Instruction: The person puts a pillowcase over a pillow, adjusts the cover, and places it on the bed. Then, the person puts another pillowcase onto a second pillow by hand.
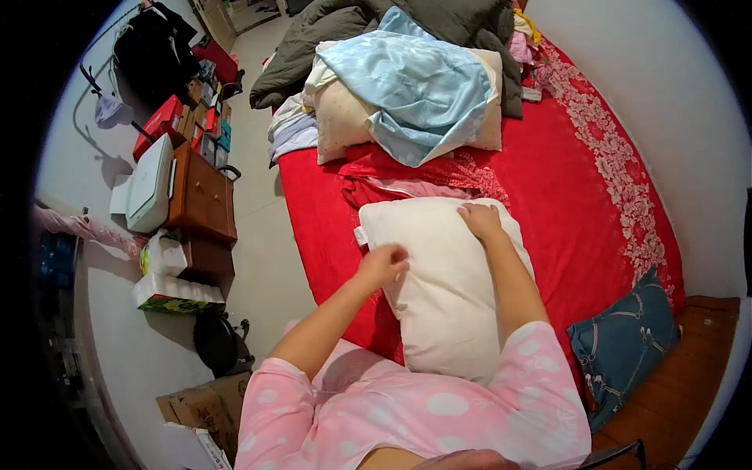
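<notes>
A white pillow (442, 294) lies lengthwise on the red bedsheet (564, 227), its near end against my body. My left hand (383, 266) is over the pillow's left side, with its fingers curled and slightly blurred; whether they pinch anything is hidden. Near the pillow's far right corner, my right hand (481, 220) rests on the white surface, fingers spread. A small white tag (361, 236) sticks out from the pillow's left edge. Beyond it, a light blue cloth (415, 86) is draped over a cream pillow (341, 125).
A dark grey-green quilt (301, 51) is piled at the bed's far end. A teal cushion (627, 341) lies at the right near a brown wooden board (697, 360). Along the left wall stand a wooden cabinet (202, 192), a white printer (150, 184) and boxes.
</notes>
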`<action>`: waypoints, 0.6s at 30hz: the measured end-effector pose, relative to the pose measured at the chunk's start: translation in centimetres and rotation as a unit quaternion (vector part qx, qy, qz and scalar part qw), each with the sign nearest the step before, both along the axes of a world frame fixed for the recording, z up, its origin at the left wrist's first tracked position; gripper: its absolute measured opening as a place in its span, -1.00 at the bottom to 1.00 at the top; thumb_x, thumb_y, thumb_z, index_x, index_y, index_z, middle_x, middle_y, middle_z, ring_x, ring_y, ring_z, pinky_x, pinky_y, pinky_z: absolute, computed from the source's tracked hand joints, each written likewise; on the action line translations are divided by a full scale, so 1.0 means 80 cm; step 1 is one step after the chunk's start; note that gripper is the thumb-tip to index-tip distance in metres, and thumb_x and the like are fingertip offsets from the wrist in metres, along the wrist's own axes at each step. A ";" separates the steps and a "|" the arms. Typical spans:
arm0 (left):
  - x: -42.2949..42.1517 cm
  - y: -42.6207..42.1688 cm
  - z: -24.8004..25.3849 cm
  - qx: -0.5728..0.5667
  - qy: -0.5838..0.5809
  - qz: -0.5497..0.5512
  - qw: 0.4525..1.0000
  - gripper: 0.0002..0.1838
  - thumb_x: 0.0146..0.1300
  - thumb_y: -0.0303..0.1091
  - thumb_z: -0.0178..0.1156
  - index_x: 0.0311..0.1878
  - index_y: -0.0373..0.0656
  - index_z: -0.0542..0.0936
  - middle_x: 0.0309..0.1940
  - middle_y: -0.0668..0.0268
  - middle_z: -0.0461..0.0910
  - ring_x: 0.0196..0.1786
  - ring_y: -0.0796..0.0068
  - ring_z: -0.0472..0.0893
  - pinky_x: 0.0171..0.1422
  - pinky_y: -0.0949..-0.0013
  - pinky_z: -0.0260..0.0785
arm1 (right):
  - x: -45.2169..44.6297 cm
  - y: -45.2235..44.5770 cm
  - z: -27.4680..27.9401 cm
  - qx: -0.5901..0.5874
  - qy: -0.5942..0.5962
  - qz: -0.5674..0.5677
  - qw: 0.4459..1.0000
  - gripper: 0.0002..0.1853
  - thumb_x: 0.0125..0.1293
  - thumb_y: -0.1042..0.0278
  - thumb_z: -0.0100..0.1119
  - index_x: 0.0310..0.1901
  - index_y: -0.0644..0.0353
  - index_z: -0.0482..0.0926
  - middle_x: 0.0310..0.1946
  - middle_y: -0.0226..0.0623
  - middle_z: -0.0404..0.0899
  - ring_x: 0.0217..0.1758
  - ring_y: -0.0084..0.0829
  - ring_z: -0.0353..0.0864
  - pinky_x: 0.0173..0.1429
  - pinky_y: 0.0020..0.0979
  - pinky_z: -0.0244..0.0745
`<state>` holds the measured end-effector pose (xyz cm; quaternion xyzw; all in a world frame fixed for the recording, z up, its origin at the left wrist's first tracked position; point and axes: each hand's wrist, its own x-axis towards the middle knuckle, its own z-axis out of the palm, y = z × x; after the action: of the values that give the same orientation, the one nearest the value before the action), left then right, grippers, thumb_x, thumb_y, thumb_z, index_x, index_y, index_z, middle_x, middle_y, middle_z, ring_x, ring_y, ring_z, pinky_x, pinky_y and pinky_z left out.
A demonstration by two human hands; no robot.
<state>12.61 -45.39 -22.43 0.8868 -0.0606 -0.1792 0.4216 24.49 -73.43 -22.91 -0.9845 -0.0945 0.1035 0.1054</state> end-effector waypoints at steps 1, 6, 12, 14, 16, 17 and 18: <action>0.009 0.001 0.020 0.075 -0.092 -0.011 0.993 -0.47 0.00 -0.18 0.41 0.07 -0.14 0.57 0.04 0.12 0.58 0.05 0.24 0.57 0.08 0.23 0.43 | 0.000 0.004 0.001 -0.022 0.034 0.014 0.999 -0.54 0.37 -0.06 -0.11 0.05 0.08 0.59 -0.01 -0.08 0.61 0.06 -0.14 0.58 0.29 0.00 0.24; 0.022 -0.029 -0.001 0.251 -0.131 -0.128 0.951 -0.08 -0.12 -0.10 0.47 0.39 0.17 0.29 0.41 0.04 0.18 0.38 -0.19 0.20 0.34 -0.14 0.19 | -0.009 0.000 -0.008 0.004 0.048 0.042 0.998 -0.62 0.35 0.04 -0.06 -0.09 0.14 0.62 -0.20 -0.06 0.66 -0.07 -0.08 0.63 0.11 -0.02 0.40; 0.009 -0.052 -0.046 0.338 -0.097 -0.152 0.924 -0.04 -0.12 -0.06 0.47 0.42 0.25 0.24 0.44 0.00 0.09 0.38 -0.30 0.18 0.35 -0.21 0.15 | 0.056 0.014 -0.034 0.104 -0.110 -0.064 0.986 -0.73 0.31 0.19 0.03 -0.18 0.21 0.60 0.08 0.12 0.48 -0.07 0.00 0.61 0.06 -0.03 0.47; 0.008 -0.046 -0.047 0.334 -0.084 -0.162 0.925 -0.05 -0.10 -0.06 0.45 0.42 0.26 0.24 0.44 0.01 0.10 0.38 -0.28 0.18 0.35 -0.19 0.16 | 0.084 0.013 -0.035 0.081 -0.122 -0.077 0.986 -0.70 0.32 0.20 0.01 -0.12 0.23 0.59 0.17 0.19 0.38 -0.04 0.04 0.60 0.11 -0.03 0.46; 0.013 -0.039 -0.043 0.321 -0.058 -0.171 0.930 -0.07 -0.08 -0.07 0.44 0.42 0.26 0.24 0.45 0.04 0.09 0.40 -0.24 0.17 0.34 -0.17 0.18 | 0.097 0.011 -0.038 0.038 -0.047 -0.084 0.995 -0.66 0.32 0.19 0.01 -0.05 0.25 0.58 0.19 0.23 0.34 -0.01 0.04 0.59 0.15 -0.05 0.45; 0.014 -0.037 -0.044 0.322 -0.055 -0.166 0.930 -0.08 -0.08 -0.07 0.44 0.41 0.27 0.25 0.45 0.06 0.11 0.40 -0.23 0.18 0.35 -0.16 0.17 | 0.099 0.011 -0.042 0.015 -0.009 -0.089 0.996 -0.64 0.32 0.18 0.01 -0.02 0.26 0.58 0.20 0.25 0.32 0.00 0.04 0.59 0.16 -0.06 0.45; 0.016 -0.037 -0.047 0.322 -0.054 -0.162 0.931 -0.10 -0.08 -0.07 0.44 0.40 0.28 0.27 0.45 0.09 0.12 0.40 -0.22 0.18 0.36 -0.15 0.17 | 0.097 0.014 -0.057 0.037 -0.019 -0.133 0.990 -0.59 0.32 0.14 0.03 0.04 0.28 0.57 0.24 0.24 0.29 0.03 0.04 0.59 0.20 -0.08 0.43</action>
<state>13.87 -48.38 -26.20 0.9615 -0.1646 -0.2071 0.0748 32.23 -72.28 -27.50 -0.9855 0.0319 0.0667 0.1525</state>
